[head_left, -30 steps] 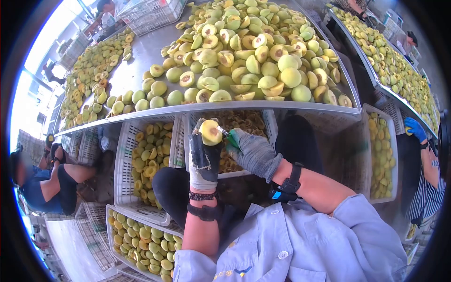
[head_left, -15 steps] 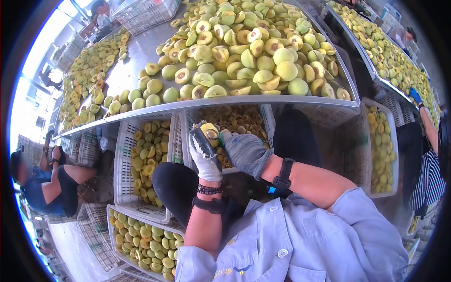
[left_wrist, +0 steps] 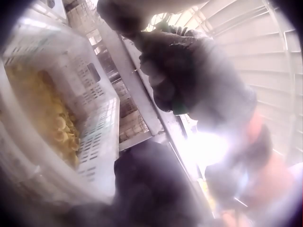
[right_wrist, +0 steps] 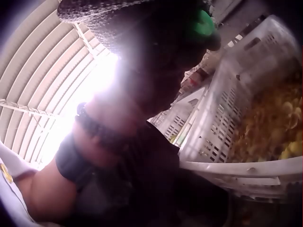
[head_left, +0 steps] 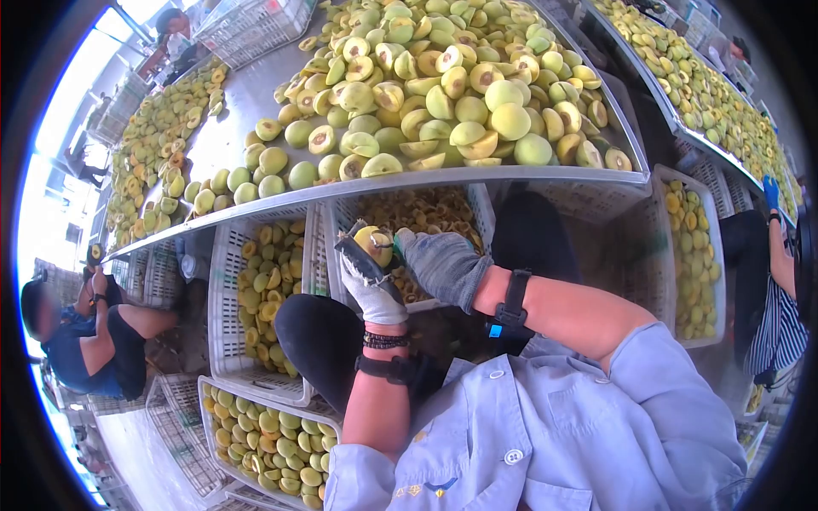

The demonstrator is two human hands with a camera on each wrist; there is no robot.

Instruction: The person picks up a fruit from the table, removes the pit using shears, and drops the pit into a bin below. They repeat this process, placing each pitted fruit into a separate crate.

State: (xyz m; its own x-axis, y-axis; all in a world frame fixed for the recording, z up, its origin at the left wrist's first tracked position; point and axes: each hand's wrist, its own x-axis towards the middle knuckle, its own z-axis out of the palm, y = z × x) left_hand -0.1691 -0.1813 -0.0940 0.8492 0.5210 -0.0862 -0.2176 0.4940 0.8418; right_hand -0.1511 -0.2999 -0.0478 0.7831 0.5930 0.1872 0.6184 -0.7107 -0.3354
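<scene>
My gloved left hand (head_left: 372,294), with a dark, frayed cover over the fingers, holds a yellow-green peach half (head_left: 371,242) with its cut face turned to the right. In my right hand (head_left: 445,264), in a grey knit glove, is a small pitting tool with a green handle (right_wrist: 203,23). Its thin metal end lies against the cut face of the peach half. Both hands are over a white crate (head_left: 484,213) of brownish scraps, below the table edge. Glare and shadow blur the hands in the wrist views.
A metal table (head_left: 264,85) ahead carries a large heap of peach halves (head_left: 426,94), its rim just beyond my hands. Crates of peach halves (head_left: 274,289) stand at my left, with another crate (head_left: 692,255) at right. Other people sit on both sides.
Both hands have moved slightly down, and the left has tilted. The tool's metal end has gone from the edge of the peach half onto its cut face.
</scene>
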